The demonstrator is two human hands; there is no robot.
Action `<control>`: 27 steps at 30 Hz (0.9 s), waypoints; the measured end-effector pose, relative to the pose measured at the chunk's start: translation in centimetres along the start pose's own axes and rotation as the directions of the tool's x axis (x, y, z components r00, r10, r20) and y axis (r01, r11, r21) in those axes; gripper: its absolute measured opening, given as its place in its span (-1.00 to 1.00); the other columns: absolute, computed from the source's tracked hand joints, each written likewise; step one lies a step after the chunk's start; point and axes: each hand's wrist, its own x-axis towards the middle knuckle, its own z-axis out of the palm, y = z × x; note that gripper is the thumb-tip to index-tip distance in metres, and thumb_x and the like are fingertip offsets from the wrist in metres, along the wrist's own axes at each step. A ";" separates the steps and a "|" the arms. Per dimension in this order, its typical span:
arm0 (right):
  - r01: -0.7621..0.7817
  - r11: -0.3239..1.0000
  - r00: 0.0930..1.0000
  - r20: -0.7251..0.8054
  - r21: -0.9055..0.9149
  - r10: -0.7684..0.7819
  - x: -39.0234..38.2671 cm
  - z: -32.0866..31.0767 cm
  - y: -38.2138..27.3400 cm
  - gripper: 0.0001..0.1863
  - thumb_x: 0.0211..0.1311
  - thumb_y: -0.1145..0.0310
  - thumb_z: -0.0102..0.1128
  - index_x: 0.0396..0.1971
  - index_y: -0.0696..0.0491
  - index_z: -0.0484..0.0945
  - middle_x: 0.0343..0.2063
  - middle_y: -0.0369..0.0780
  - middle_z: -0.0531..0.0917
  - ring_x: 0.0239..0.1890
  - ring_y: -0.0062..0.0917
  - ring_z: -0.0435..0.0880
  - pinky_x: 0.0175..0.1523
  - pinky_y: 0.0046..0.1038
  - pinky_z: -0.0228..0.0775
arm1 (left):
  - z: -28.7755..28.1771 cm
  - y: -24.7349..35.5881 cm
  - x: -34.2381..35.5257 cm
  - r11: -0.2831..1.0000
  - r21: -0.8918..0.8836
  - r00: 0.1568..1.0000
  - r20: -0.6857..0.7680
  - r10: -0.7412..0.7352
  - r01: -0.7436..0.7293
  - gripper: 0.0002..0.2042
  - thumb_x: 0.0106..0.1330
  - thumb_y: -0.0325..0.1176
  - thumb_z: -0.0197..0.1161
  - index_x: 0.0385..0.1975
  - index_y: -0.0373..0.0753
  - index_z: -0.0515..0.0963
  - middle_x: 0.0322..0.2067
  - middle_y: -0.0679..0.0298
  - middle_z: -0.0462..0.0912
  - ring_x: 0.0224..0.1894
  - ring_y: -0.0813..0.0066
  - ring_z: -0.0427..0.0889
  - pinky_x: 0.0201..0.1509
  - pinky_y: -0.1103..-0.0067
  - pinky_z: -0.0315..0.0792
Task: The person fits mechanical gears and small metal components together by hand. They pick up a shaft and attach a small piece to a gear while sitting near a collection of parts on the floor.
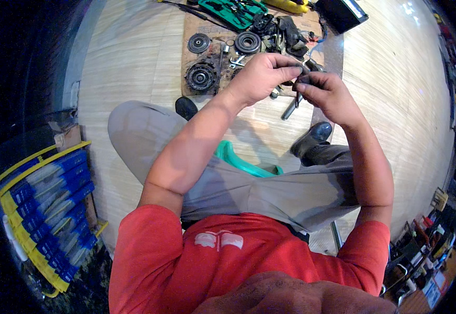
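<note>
Over pale streaked flooring [144,68], our left hand [264,76] and right hand [328,97] pinch one small dark piece [297,99], three round dark metal parts [201,77] leftward on one brown cardboard sheet [191,28].

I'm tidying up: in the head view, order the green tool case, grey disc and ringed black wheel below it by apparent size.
1. green tool case
2. ringed black wheel
3. grey disc
</note>
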 end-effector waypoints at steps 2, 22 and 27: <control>-0.095 0.990 0.995 0.040 0.105 0.091 -0.3 -0.3 -0.6 -0.77 0.20 0.30 0.21 -0.41 0.19 0.62 -0.63 -0.40 0.50 -0.55 -0.74 0.38 -0.44 -0.58 0.26 | -0.5 0.0 0.1 0.999 -0.043 0.997 0.072 0.005 -0.002 -0.79 0.28 -0.41 0.20 -0.15 -0.35 0.58 -0.28 0.30 0.65 -0.23 0.63 0.56 -0.10 0.67 0.44; 0.101 0.977 0.994 -0.031 -0.186 -0.108 0.6 0.6 0.2 -0.77 0.20 0.33 0.17 -0.33 0.22 0.59 -0.58 -0.16 0.59 -0.51 -0.54 0.50 -0.34 -0.41 0.36 | 0.2 0.3 0.0 0.993 -0.100 0.996 -0.053 -0.072 0.067 -0.82 0.26 -0.41 0.21 -0.22 -0.36 0.60 -0.34 0.33 0.65 -0.32 0.69 0.53 -0.18 0.69 0.43; 0.033 0.969 0.999 -0.032 -0.244 -0.042 0.7 0.7 0.3 -0.76 0.23 0.33 0.18 -0.29 0.23 0.60 -0.54 -0.25 0.62 -0.46 -0.68 0.47 -0.33 -0.52 0.36 | 0.1 0.1 0.0 0.998 0.039 0.992 -0.123 -0.035 0.040 -0.81 0.23 -0.40 0.25 -0.24 -0.38 0.61 -0.37 0.32 0.65 -0.34 0.68 0.54 -0.20 0.69 0.43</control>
